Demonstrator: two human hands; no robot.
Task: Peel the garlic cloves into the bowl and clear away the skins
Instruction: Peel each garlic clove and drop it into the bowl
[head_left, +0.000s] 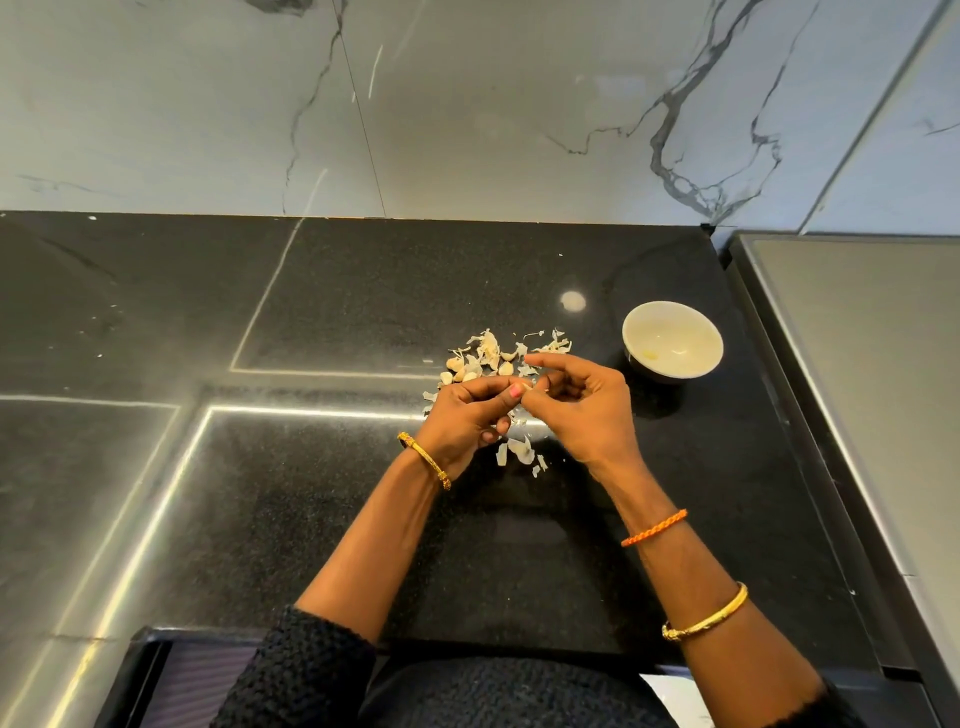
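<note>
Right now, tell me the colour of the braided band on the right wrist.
Orange; the braided band shows best in the head view.

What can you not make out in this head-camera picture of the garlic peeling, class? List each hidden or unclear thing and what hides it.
- Garlic clove: head view, nearly covered by the fingers of the left hand and right hand.
- Bowl: a pale bit inside is too small to identify.
- Pile of skins and cloves: pieces too small to tell apart; the near part is under the hands.
</note>
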